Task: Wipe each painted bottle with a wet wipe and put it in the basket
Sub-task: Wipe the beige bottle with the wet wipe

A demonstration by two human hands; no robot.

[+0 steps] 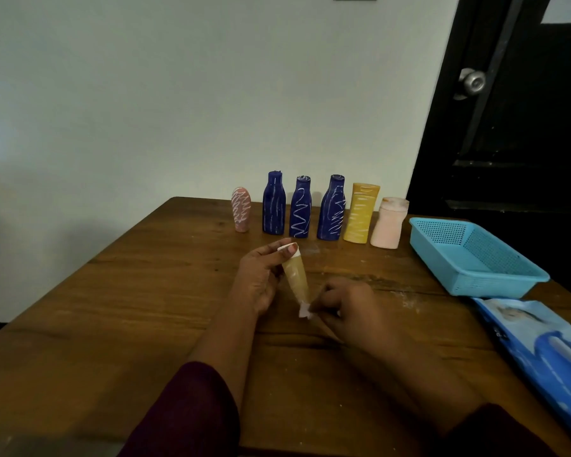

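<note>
Tan bottle (295, 275), pinched at its cap by the left hand (261, 278), should get firm full-length strokes from what seems a wet wipe (304, 311) pinched in the right hand (346, 308).

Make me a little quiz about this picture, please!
1. True or false: a bottle lies in the basket.
2. How many blue bottles stand in the row?
3. The left hand holds the tan bottle. The right hand pinches: A) a wipe, B) a blue bottle, C) the basket.

Key: 1 false; 2 three; 3 A.
</note>
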